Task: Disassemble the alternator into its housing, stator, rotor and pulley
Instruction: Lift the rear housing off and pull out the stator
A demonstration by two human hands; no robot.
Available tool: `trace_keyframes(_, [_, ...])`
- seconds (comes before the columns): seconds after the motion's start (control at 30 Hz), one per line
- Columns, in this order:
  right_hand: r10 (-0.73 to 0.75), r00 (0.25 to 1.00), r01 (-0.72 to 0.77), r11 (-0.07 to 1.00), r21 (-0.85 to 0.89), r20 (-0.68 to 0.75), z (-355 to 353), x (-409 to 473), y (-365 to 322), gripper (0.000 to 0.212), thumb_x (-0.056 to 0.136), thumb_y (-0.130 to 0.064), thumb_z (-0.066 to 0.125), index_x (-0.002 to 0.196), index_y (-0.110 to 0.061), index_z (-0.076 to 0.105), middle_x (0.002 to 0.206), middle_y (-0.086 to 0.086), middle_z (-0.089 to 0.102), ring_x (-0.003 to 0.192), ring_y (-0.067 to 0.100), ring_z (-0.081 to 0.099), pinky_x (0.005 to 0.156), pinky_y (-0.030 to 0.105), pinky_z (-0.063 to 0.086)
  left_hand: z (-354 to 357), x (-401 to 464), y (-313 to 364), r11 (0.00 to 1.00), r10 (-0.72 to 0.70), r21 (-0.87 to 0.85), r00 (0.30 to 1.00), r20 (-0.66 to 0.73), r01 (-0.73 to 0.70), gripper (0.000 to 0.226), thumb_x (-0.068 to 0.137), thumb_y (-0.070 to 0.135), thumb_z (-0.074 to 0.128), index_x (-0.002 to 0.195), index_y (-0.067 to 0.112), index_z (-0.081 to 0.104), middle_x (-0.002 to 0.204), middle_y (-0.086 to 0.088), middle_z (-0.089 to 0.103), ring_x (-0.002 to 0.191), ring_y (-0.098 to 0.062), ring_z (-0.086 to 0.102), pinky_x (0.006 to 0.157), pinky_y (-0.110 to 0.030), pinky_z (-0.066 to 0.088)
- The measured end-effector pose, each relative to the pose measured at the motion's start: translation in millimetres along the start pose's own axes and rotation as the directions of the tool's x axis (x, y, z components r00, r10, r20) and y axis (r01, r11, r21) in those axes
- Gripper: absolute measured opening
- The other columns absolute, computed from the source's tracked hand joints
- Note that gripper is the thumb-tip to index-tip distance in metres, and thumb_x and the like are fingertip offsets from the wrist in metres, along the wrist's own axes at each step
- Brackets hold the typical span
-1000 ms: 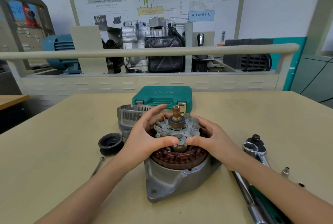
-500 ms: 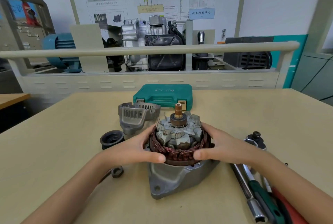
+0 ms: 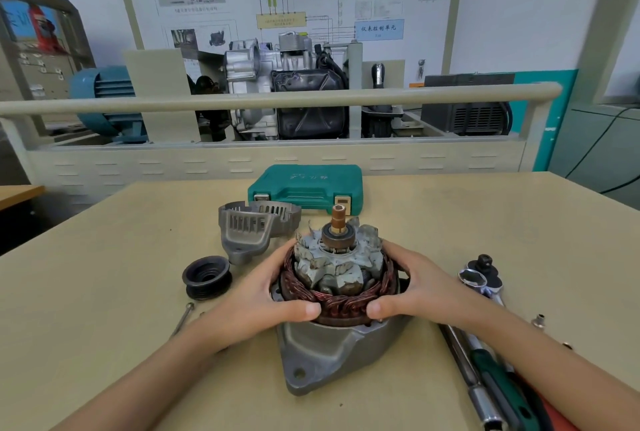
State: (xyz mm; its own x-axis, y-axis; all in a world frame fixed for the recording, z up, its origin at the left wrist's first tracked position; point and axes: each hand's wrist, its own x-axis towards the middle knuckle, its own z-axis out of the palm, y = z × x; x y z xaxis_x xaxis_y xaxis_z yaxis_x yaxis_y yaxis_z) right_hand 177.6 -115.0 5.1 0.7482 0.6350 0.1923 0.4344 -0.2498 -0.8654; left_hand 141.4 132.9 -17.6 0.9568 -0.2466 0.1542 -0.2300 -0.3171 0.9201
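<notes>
Both hands, left hand (image 3: 258,295) and right hand (image 3: 414,287), grip the stator (image 3: 337,306) between them above the housing (image 3: 332,351).

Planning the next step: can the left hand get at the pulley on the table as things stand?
Probably yes. The pulley lies loose on the table just beyond the left hand, nothing between them, but that hand grips the stator and must let go first.

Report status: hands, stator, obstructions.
Left hand and right hand grip the stator from both sides. Stator sits on the lower housing, rotor inside. Pulley off, lying left. Nothing blocking.
</notes>
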Motion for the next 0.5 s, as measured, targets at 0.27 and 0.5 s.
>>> trace_keyframes(0.27, [-0.016, 0.999, 0.018, 0.997, 0.079, -0.031, -1.5, 1.6, 6.0, 0.069, 0.056, -0.047, 0.080, 0.117, -0.056, 0.050, 0.123, -0.026, 0.058, 0.116, -0.005, 0.053, 0.089, 0.008, 0.043, 12.2, 0.9, 4.7, 0.993, 0.116, 0.012, 0.987, -0.107, -0.116, 0.079, 0.055, 0.050, 0.077, 0.125, 0.045, 0.041, 0.122, 0.038, 0.055, 0.117, 0.010, 0.053, 0.088, -0.006, 0.044])
trace_keyframes(0.5, [-0.008, 1.000, 0.010, 0.997, 0.082, -0.027, -0.9, 1.7, 5.7, 0.072, 0.056, -0.050, 0.078, 0.121, -0.054, 0.046, 0.125, -0.030, 0.055, 0.119, -0.007, 0.050, 0.093, 0.011, 0.043, 10.6, -0.4, 11.5, 0.991, 0.131, -0.028, 0.988, -0.084, -0.134, 0.079, 0.056, 0.048, 0.077, 0.127, 0.045, 0.041, 0.122, 0.035, 0.057, 0.116, 0.006, 0.056, 0.087, -0.009, 0.046])
